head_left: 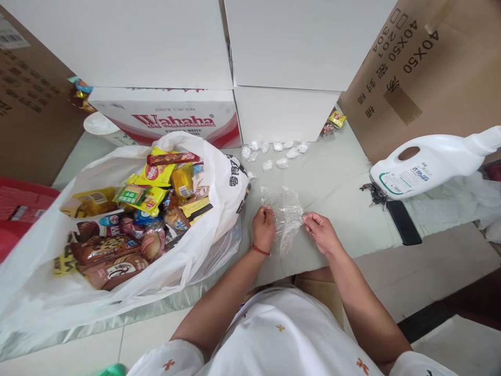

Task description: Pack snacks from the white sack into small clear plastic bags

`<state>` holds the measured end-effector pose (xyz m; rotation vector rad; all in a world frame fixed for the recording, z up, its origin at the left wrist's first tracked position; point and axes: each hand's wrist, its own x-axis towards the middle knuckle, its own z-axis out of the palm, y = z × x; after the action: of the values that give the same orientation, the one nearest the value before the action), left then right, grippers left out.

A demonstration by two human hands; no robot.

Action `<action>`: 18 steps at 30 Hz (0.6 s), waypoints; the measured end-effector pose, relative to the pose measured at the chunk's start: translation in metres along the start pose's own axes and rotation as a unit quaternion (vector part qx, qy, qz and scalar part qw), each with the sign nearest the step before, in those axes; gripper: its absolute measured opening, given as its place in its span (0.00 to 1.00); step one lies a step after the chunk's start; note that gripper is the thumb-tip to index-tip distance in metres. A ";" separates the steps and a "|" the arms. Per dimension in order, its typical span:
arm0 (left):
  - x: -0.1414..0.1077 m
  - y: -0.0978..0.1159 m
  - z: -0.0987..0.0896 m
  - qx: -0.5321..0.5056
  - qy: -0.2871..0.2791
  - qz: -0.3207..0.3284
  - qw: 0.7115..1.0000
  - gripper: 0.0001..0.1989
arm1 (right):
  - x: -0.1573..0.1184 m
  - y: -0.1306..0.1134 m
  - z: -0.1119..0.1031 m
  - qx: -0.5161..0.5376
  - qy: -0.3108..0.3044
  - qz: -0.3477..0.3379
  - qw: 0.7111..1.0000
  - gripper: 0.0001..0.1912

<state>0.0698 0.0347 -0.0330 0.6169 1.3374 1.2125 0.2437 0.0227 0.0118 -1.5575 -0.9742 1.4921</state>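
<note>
A clear, crinkled plastic bag [288, 222] is stretched between my two hands, low over the pale green table cover [332, 193]. My left hand [263, 228], with a red cord at the wrist, is closed on the bag's left side. Fingertips of my right hand [319, 230] pinch its right edge, and creases run across the film between them. Beyond the hands, several small bundles of crumpled clear plastic [282, 163] lie in loose rows near the boxes.
At left stands a large white plastic bag [211, 245] full of packaged snacks [136, 209]. A Wahaha carton [176, 117] and white boxes line the back. On the right are a white detergent bottle [422, 162], keys [374, 193], a black phone [404, 223] and a brown carton [434, 78].
</note>
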 end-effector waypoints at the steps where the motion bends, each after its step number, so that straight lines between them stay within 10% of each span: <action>1: 0.000 0.001 0.000 0.009 0.013 0.007 1.000 0.18 | -0.001 -0.003 -0.002 0.020 -0.002 0.016 1.000 0.24; 14: -0.003 0.021 0.003 -0.113 -0.051 -0.123 0.985 0.23 | -0.007 -0.009 0.001 0.173 0.021 0.049 0.983 0.23; 18: -0.001 0.018 0.004 -0.112 -0.051 -0.107 0.987 0.25 | -0.009 0.000 0.010 0.216 -0.069 0.120 0.966 0.23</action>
<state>0.0681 0.0409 -0.0152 0.3603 1.1310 1.1192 0.2338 0.0150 0.0150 -1.2965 -0.4932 1.8561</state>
